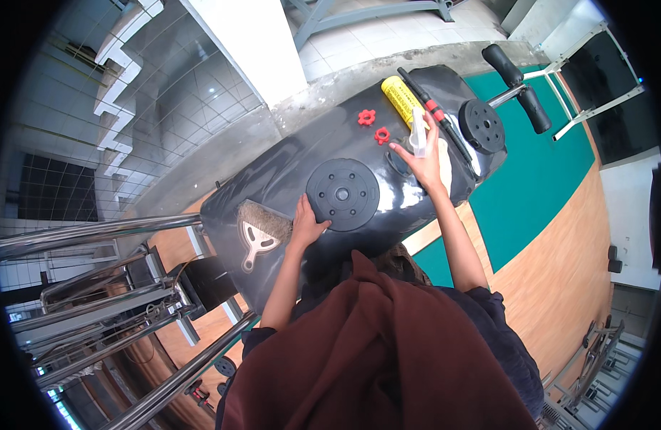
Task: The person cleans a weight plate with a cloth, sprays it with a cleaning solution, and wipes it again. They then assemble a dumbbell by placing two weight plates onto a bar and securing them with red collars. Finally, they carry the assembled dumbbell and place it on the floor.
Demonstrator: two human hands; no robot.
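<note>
The black weight plate lies flat on the dark padded bench, near its middle; it looks heavy and stiff, probably best taken at the rim with both hands. The left hand rests open on its lower-left edge, not clenched; the right hand grasps a clear spray bottle, light and maybe slippery. Beyond lie a brush, two red nuts, a yellow tube and a smaller plate.
</note>
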